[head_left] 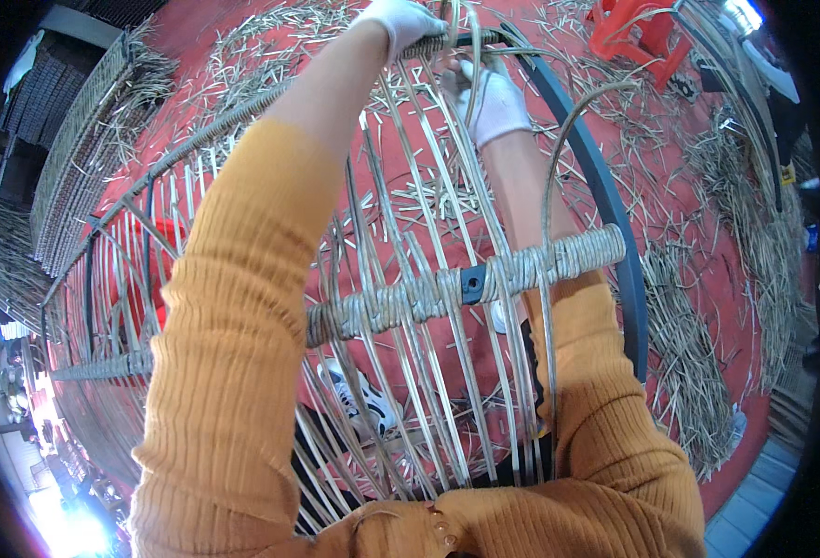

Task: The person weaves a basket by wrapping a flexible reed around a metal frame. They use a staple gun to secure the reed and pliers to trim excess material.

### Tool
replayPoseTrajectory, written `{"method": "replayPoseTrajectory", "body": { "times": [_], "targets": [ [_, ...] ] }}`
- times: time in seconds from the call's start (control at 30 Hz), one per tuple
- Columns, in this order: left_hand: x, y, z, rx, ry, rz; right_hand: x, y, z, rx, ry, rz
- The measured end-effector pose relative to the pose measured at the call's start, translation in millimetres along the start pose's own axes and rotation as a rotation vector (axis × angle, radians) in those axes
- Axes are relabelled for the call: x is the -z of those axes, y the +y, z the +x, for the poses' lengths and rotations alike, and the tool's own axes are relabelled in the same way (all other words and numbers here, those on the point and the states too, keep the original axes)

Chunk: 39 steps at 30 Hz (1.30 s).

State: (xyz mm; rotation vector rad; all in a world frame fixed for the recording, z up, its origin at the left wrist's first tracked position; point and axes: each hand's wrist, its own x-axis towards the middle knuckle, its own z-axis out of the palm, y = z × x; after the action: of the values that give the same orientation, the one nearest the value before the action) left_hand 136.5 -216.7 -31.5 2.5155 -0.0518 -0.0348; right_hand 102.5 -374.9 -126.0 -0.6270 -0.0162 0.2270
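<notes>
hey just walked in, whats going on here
A person in white gloves is working on a dark frame strung with pale strands. The left hand is at the wrapped far bar; the right hand is close by, its forearm passing beneath a wrapped crossbar. Loose strips litter the red floor.

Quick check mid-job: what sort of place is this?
Probably a weaving workshop, perhaps for furniture. A dark frame has a rail wrapped in pale strands, loose strips litter the red floor, and what look like woven pieces are stacked at the left.
</notes>
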Motion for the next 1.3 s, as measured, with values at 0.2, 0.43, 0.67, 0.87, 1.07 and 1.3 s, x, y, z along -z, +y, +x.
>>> {"method": "replayPoseTrajectory", "body": {
  "times": [0.2, 0.43, 0.67, 0.87, 1.07, 1.3],
  "targets": [
    [-13.1, -29.4, 64.9, 0.090, -0.180, 0.118, 22.2, 19.1, 44.8, 0.337, -0.128, -0.717],
    [-14.1, -9.7, 51.0, 0.165, -0.029, 0.386, 4.0, 2.0, 17.3, 0.485, -0.026, -1.213],
    [-20.9, -5.7, -51.8, -0.177, 0.270, 0.098, 69.2, 32.3, -37.6, 0.171, 0.180, -1.270],
    [11.2, 50.7, -166.7, 0.123, 0.094, -0.675, 156.0, 4.5, -255.9, -0.166, 0.111, -1.404],
    [-60.2, 196.2, -339.9, -0.935, -0.047, 0.196, 86.0, -101.0, -463.2, -0.256, 0.203, -1.469],
    [-158.8, 238.2, -385.8, -0.896, -0.770, 0.604, 45.2, -125.2, -543.6, 0.063, 0.299, -1.625]
  ]
}}
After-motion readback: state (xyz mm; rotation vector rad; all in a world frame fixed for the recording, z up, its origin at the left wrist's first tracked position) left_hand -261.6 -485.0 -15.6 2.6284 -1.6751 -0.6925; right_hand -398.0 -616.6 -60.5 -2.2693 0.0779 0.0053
